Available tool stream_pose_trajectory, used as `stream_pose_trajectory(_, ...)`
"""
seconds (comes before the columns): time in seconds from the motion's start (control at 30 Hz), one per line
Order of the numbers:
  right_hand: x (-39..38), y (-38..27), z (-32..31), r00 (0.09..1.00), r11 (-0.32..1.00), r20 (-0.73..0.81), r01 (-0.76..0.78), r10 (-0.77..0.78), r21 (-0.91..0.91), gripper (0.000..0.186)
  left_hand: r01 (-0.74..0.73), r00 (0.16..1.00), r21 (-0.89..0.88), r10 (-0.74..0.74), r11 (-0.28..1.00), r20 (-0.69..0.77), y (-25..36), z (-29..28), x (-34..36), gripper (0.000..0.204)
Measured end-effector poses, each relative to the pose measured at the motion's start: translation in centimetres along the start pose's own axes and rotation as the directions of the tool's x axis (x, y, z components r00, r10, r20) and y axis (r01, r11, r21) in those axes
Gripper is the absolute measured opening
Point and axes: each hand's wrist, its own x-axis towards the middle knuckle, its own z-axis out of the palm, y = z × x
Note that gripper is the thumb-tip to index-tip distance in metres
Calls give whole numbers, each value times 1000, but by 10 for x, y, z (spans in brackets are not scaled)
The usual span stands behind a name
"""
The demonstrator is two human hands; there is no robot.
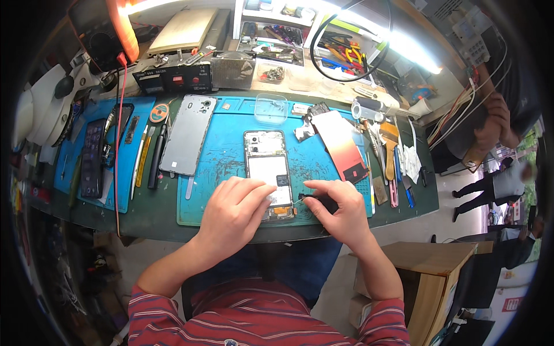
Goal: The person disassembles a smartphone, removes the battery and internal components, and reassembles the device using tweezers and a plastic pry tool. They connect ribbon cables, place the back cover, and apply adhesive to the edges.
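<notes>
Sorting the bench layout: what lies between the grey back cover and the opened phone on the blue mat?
Only bare blue mat, head view, between the grey back cover and opened phone.

Phone's lower end: the opened phone (268,173) vanishes under the left hand (231,216).
Black tool: the black tool (319,201) is mostly buried in the right hand (341,213).

A phone repair workshop — blue repair mat (231,155), opened phones, pliers rack (340,52), meter (104,29).
</notes>
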Motion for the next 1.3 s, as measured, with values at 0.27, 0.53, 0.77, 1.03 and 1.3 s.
stream_pose_trajectory(0.27, -4, 6, -5, 974, 977, -71, -215, 214, 0, 28, 17, 1000, -2, -17, 1000, 17, 2, -2, 0, 31)
stream_pose_trajectory(0.53, 34, 15, -8, 999, 964, 51, 27, -14, -263, 9, 1, 1000, 27, -2, 1000, 22, 2, -1, 2, 31)
stream_pose_trajectory(0.77, 48, 24, -5, 977, 945, 208, 102, -36, -311, 7, -1, 1000, 8, 1, 1000, 21, 2, -3, 2, 30)
stream_pose_trajectory(1.03, 52, 25, -12, 942, 904, 308, 242, -133, -353, 8, 6, 1000, -15, -6, 1000, 21, 1, -3, 1, 29)
stream_pose_trajectory(1.3, -31, 2, -72, 929, 928, 317, -275, 190, 250, 20, -11, 999, 9, 11, 1000, 46, 3, -5, -2, 30)
